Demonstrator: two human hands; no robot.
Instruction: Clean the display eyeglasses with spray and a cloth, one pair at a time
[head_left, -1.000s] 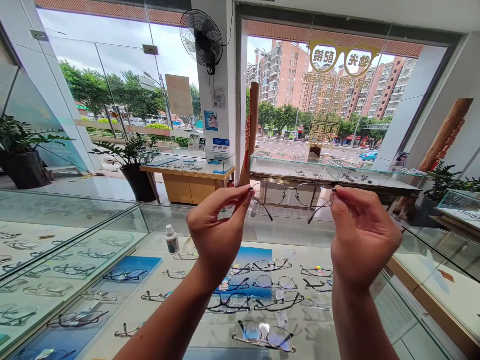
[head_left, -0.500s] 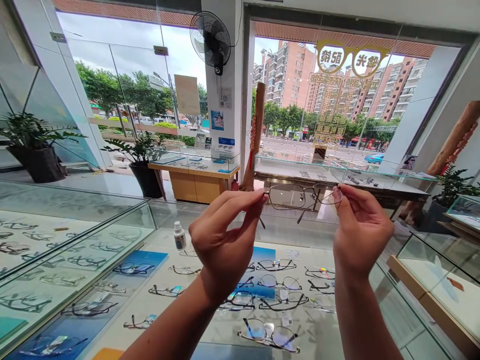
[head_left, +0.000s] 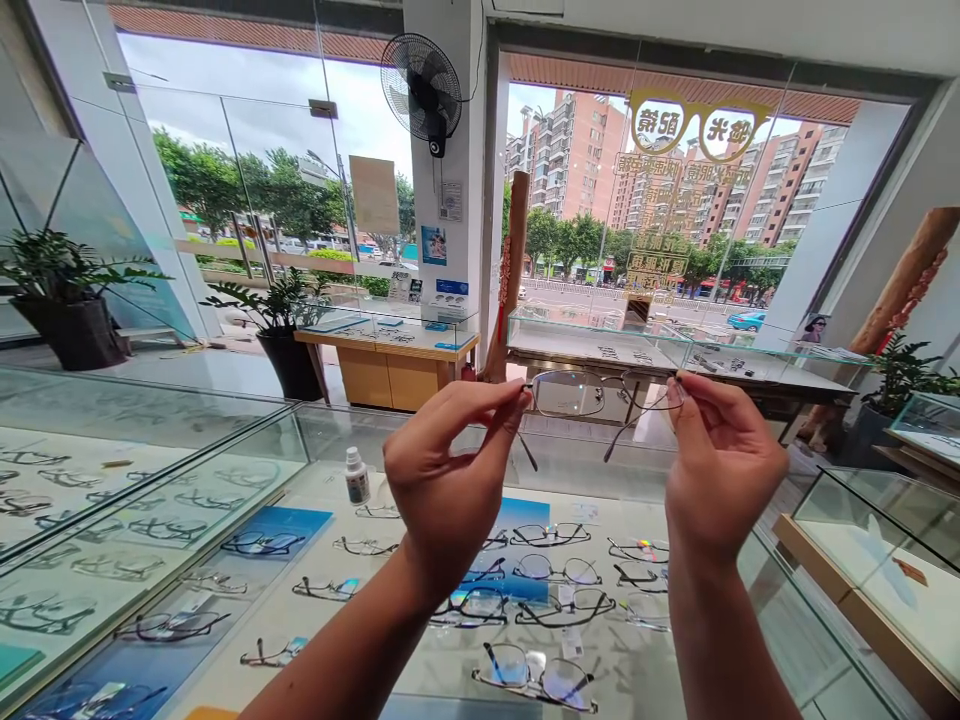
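A pair of thin dark-rimmed eyeglasses [head_left: 570, 393] is held up above the glass display case [head_left: 337, 425], its temples hanging downward. My left hand [head_left: 454, 465] pinches the left outer corner of the frame between thumb and forefinger. At the opposite corner, my right hand [head_left: 720, 460] grips the rim, and its fingertips cover part of the right lens. Light glints on the left lens. Below, inside the case, lie several other spectacles [head_left: 536, 675] in rows. A small white bottle [head_left: 357, 478] stands left of my left hand.
Another glass case [head_left: 885, 560] stands at the right. Beyond are a wooden display cabinet [head_left: 390, 370], potted plants [head_left: 289, 340], and a wall fan [head_left: 421, 90] on a pillar. Large windows face a street with buildings.
The eyeglasses have tilted slightly in my fingers, and their temples now hang a little lower. Both hands keep their pinch. The view has shifted slightly.
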